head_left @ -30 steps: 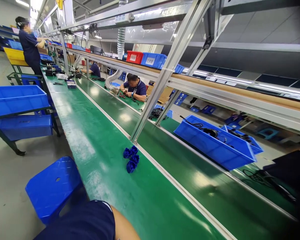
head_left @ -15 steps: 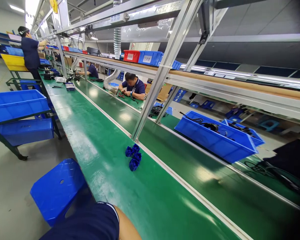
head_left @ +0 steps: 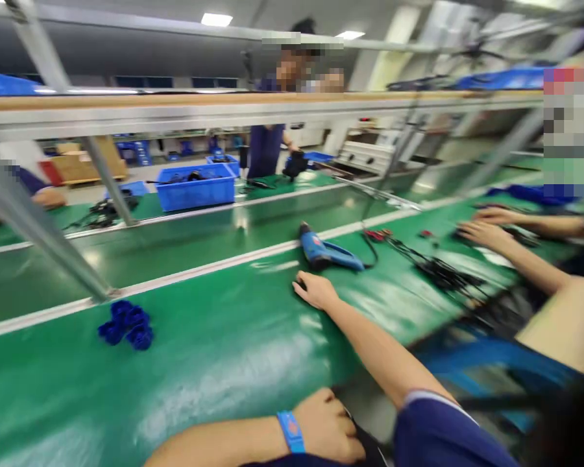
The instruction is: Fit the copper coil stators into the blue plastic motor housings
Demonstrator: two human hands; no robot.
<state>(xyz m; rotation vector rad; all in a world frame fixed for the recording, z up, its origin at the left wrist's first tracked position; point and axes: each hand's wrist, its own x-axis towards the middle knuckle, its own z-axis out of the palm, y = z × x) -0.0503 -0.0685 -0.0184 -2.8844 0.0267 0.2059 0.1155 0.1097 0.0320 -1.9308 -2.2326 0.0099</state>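
My right hand (head_left: 316, 291) rests on the green bench top with its fingers curled around. A dark spot shows between thumb and finger; whether it is an object or shadow is unclear. Just beyond it lies a blue heat gun (head_left: 316, 249) with a dark nozzle and a loop handle. My left hand (head_left: 327, 429), a blue band on its wrist, is at the bench's near edge with its fingers bent in; what they hold, if anything, is hidden. Several dark-blue, flower-shaped pieces (head_left: 126, 323) sit in a cluster to the left.
On the right, a co-worker's hands (head_left: 486, 227) are over the bench beside a bundle of black cables (head_left: 442, 271). A blue bin (head_left: 194, 193) stands across the belt near another standing person. Metal posts (head_left: 48, 224) and a rail (head_left: 185, 111) cross the view.
The view has swung to the right. Both my hands, the heat gun, the cables and the co-worker on the right have come into view; the blue pieces now appear farther left.
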